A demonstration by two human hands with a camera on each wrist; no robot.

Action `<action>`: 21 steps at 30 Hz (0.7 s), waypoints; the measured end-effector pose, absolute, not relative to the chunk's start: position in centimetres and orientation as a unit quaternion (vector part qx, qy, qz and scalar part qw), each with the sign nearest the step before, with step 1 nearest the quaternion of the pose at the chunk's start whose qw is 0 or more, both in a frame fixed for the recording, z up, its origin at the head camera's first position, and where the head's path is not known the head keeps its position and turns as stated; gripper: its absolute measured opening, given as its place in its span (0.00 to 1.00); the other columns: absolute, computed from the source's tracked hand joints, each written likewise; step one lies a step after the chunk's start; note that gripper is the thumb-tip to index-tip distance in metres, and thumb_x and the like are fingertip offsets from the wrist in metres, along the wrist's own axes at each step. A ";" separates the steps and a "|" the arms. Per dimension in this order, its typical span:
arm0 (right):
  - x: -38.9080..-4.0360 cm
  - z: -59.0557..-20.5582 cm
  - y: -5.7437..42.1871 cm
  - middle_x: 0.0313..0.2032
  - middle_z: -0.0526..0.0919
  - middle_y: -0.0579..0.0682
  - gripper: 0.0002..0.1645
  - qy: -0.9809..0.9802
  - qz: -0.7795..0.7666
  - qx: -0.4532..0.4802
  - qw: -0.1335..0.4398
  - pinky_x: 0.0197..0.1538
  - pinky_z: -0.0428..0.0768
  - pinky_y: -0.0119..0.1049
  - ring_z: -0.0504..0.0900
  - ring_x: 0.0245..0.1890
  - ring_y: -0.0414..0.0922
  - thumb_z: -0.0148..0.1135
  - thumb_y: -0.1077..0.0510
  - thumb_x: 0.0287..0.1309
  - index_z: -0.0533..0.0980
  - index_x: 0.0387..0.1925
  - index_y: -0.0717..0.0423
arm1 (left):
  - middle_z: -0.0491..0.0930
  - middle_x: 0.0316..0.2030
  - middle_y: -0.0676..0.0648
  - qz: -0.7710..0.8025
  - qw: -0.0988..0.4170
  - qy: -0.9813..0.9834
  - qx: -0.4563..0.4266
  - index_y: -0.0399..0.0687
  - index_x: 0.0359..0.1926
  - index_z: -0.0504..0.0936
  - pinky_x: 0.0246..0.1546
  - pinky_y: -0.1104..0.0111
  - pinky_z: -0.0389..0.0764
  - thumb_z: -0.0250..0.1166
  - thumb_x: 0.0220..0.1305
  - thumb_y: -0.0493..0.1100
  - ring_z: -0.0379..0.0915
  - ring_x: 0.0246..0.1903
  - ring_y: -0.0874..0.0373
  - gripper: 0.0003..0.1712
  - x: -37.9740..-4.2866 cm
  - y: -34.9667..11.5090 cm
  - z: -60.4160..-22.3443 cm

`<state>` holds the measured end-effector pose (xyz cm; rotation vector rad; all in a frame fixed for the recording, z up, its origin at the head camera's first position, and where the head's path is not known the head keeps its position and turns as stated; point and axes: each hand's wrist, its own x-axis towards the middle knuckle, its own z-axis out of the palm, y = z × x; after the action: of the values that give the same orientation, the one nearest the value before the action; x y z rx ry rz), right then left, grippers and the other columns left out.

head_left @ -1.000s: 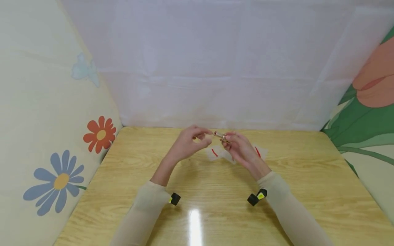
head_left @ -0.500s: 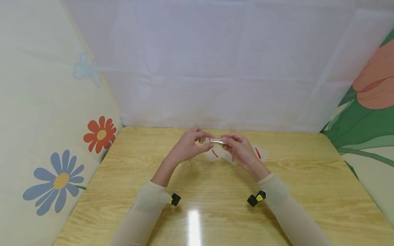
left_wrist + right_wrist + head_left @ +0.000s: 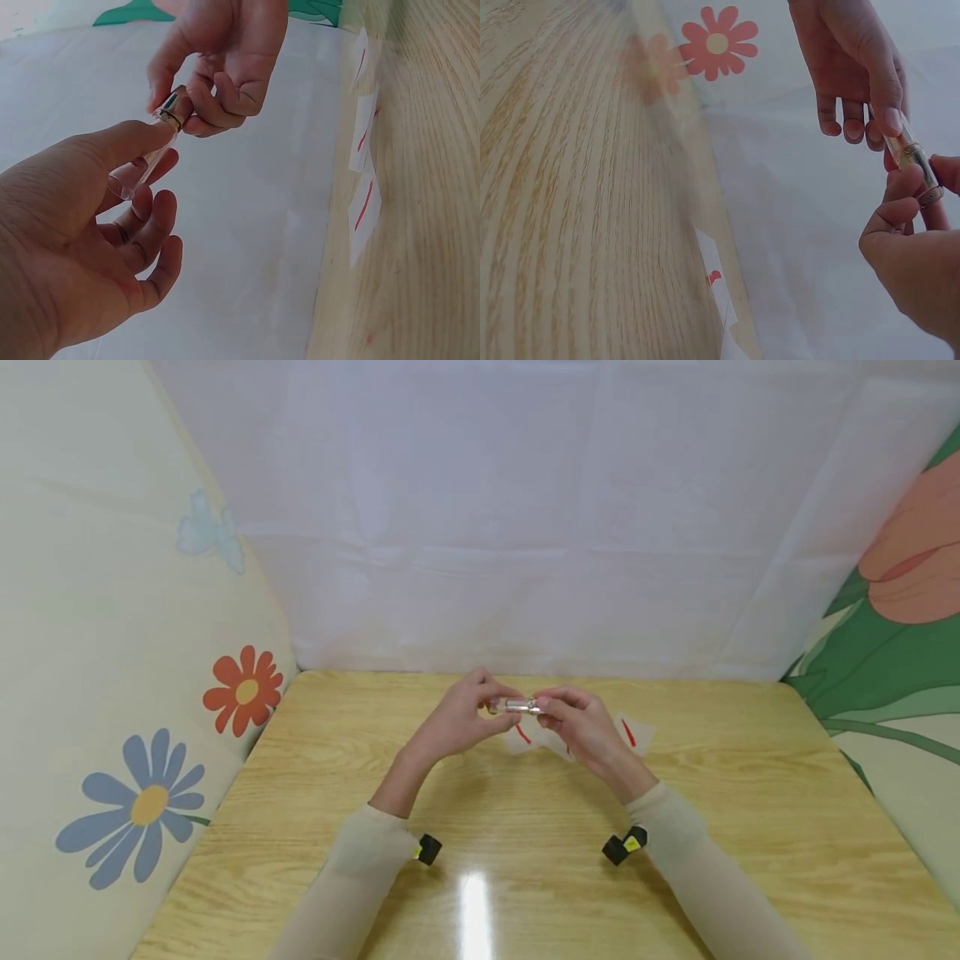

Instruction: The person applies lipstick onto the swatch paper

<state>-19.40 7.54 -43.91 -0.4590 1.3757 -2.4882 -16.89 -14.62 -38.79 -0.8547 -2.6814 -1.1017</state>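
Note:
A slim lipstick tube [image 3: 522, 707] lies level between both hands in the head view, its contents hard to make out. My left hand [image 3: 457, 717] pinches its clear cap [image 3: 133, 177] between thumb and fingers, while the other fingers curl loosely below. Thumb and fingertips of my right hand [image 3: 591, 733] grip the shiny metallic base [image 3: 919, 166]. Cap and base meet end to end in the left wrist view. Fingers partly cover the tube in every view.
Beneath and behind the hands, small white paper pieces [image 3: 636, 732] with red strokes lie on the wooden table [image 3: 525, 827]. A white sheet [image 3: 525, 527] rises at the table's far edge. Flower-patterned cloth [image 3: 120, 635] hangs at both sides.
The metallic base has turned from a slant to nearly level and moved left and slightly down. Its free end, apart from my left hand before, is now in the clear cap held there.

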 end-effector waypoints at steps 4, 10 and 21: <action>-19.4 -43.9 7.6 0.37 0.85 0.52 0.15 0.479 -0.853 -0.158 0.133 0.39 0.79 0.31 0.80 0.32 0.42 0.58 0.73 0.68 0.87 0.36 0.56 | 0.71 0.38 0.48 -0.372 0.041 -0.884 -0.281 0.47 0.53 0.87 0.36 0.60 0.71 0.71 0.68 0.46 0.67 0.36 0.55 0.15 -16.7 -14.5 -38.6; -19.3 -43.8 7.7 0.37 0.85 0.52 0.10 0.492 -0.843 -0.168 0.139 0.40 0.80 0.33 0.79 0.32 0.43 0.62 0.69 0.68 0.87 0.38 0.56 | 0.71 0.39 0.49 -0.379 0.022 -0.880 -0.285 0.46 0.54 0.87 0.36 0.60 0.70 0.70 0.69 0.47 0.66 0.37 0.53 0.16 -16.5 -14.5 -38.4; -19.2 -43.8 7.8 0.36 0.84 0.52 0.10 0.504 -0.832 -0.190 0.135 0.42 0.81 0.33 0.81 0.33 0.43 0.62 0.70 0.68 0.87 0.39 0.57 | 0.73 0.40 0.47 -0.389 0.028 -0.875 -0.285 0.45 0.56 0.85 0.40 0.57 0.75 0.71 0.68 0.46 0.71 0.39 0.50 0.19 -16.6 -14.3 -38.6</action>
<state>-19.20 7.82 -43.76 -0.5508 1.4593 -2.4099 -16.64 -14.32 -38.61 -0.8810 -2.7018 -1.2004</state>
